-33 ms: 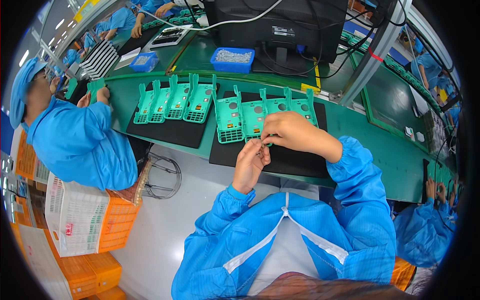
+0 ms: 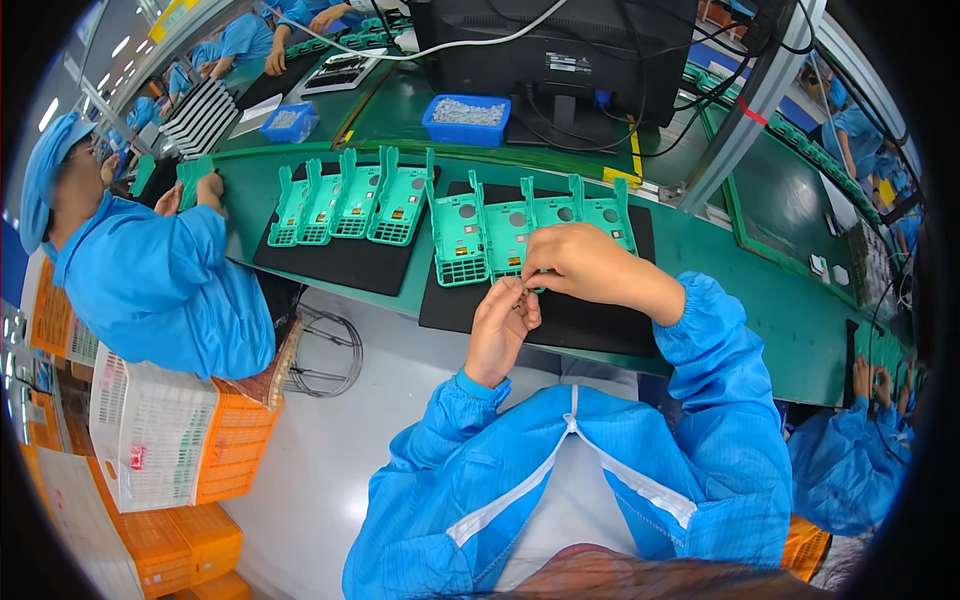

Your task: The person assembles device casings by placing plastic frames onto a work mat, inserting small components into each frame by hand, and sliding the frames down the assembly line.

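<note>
- Both hands are meeting over the black mat (image 2: 600, 320): left hand (image 2: 500, 325) and right hand (image 2: 580, 262) are each pinching, in a fingertip grip, a tiny part (image 2: 517, 287) too small to tell its axis.
- Teal housings (image 2: 505, 235) are lying just beyond, long axes pointing away from the person.
- Green table (image 2: 780, 300) is stretching across a busy assembly line.
</note>
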{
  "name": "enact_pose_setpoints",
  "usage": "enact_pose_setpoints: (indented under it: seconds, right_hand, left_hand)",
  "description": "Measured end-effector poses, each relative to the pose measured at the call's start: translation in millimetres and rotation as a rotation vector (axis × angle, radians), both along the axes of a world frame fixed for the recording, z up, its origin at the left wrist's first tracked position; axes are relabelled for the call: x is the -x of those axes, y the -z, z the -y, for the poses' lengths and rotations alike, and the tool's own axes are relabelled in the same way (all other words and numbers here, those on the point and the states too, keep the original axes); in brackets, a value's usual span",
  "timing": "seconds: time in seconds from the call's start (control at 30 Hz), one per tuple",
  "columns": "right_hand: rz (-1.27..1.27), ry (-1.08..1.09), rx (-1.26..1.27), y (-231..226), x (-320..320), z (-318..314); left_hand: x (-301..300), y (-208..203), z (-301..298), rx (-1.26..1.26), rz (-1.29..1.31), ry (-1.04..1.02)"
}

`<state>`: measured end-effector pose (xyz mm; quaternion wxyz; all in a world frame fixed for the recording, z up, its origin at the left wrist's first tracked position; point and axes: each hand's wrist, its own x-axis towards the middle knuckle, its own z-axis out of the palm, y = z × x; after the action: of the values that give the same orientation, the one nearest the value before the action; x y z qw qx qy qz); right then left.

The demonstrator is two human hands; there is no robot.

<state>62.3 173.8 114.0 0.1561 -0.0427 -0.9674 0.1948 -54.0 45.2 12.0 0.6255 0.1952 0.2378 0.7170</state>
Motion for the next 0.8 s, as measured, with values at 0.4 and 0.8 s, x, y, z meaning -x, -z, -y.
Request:
enact_pose_setpoints:
  seconds: [0.4,0.8]
  right_hand:
    - [0.27,-0.108,-0.088,-24.3,59.6,0.2]
    - [0.572,-0.095,-0.602,15.3,173.8,-38.3]
  left_hand:
    - [19.5,-2.4,9.1,-0.064,-0.015,-0.155]
    - [44.3,12.0,13.6,-0.107,0.15,-0.108]
